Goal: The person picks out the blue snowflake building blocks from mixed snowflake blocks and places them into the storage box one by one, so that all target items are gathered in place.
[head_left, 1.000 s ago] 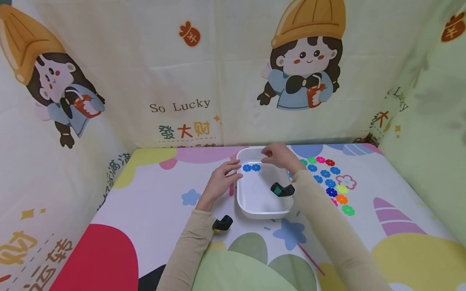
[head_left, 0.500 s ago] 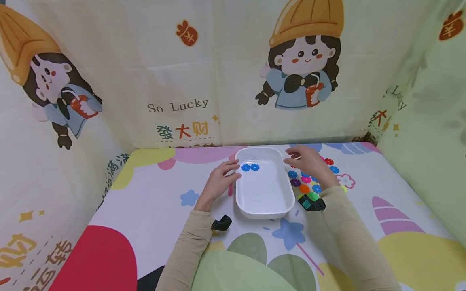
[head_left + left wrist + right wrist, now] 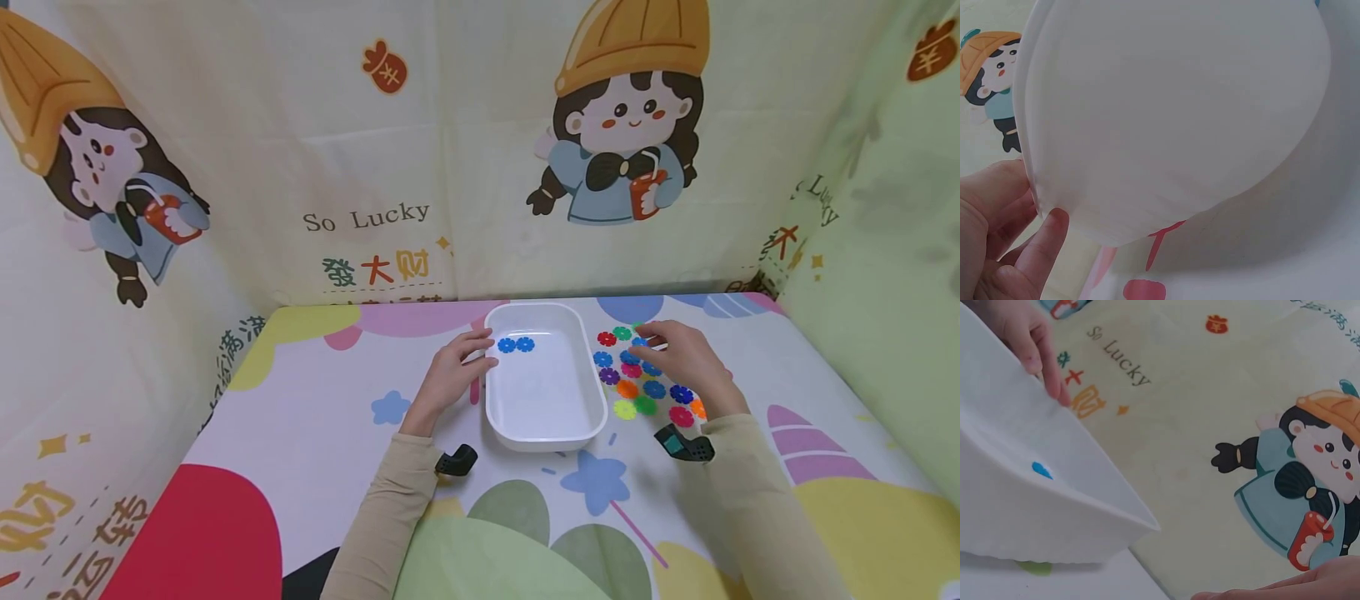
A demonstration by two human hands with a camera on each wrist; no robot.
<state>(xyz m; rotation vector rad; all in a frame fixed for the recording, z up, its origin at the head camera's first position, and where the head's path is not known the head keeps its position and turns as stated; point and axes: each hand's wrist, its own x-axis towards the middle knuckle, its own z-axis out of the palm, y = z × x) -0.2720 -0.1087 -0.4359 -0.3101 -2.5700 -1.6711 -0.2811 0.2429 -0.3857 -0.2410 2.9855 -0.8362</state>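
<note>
While the spread left grip touches the tray, the spread right grip overhangs discs.

Cream backdrop, orange-hatted cartoon figures printed on it, "So Lucky" lettering, colourfully patterned tablecloth

White tray touched at the rim by the left grip, a blue piece glimpsed inside! Low in the corner the right grip is seen, the printed backdrop spread behind.
</note>
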